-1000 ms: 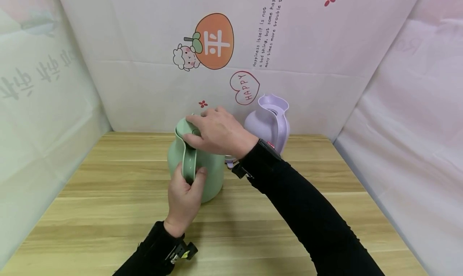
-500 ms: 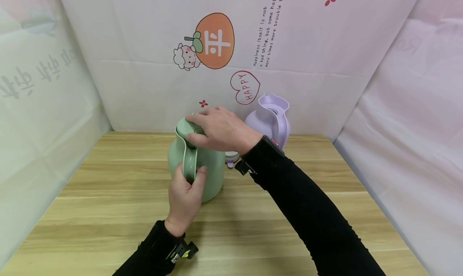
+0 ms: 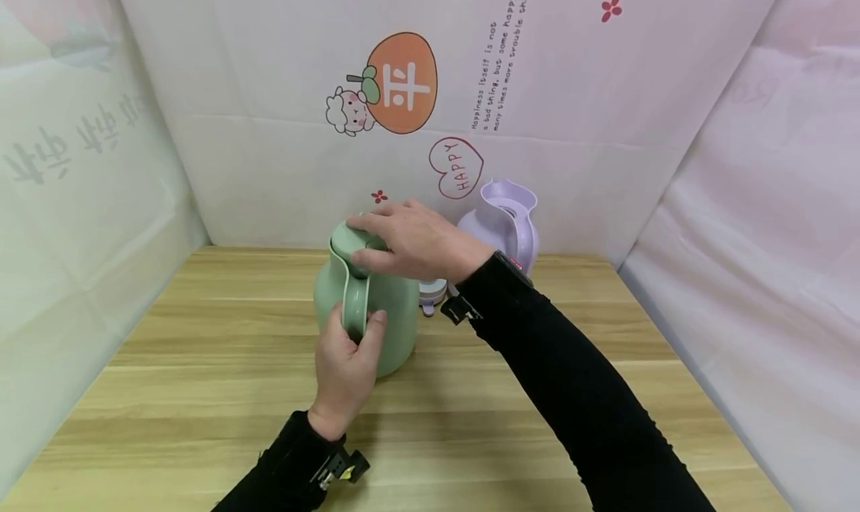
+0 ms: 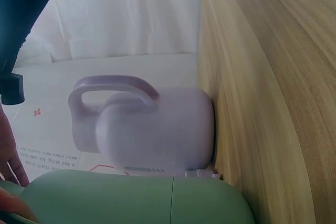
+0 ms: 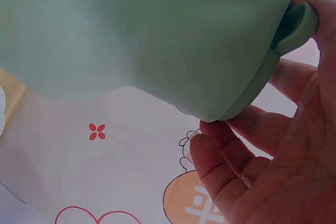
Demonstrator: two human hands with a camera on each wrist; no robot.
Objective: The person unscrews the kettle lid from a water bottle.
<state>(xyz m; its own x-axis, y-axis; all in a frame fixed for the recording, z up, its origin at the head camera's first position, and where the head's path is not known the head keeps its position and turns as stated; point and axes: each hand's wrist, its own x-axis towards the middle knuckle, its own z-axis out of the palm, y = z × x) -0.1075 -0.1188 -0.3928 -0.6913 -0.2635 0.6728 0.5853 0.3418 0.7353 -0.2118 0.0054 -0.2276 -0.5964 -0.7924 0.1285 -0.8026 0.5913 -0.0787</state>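
A green jug (image 3: 395, 325) stands on the wooden table (image 3: 201, 363), a purple jug (image 3: 487, 230) behind it.
The left hand (image 3: 346, 370) grips its handle (image 3: 354, 307); the right hand (image 3: 423, 239) is clasped on its lid (image 3: 348, 237). In the head view, the black right sleeve (image 3: 571, 370) covers the purple jug's lower part.

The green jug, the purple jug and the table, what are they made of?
The green jug looks like plastic, maybe painted metal: smooth, one even colour, with a shiny streak on its handle. The purple jug is probably plastic too: smooth, softly matte, with rounded edges. The table looks like wood, or a wood-look print, with long streaky grain and a slight sheen.
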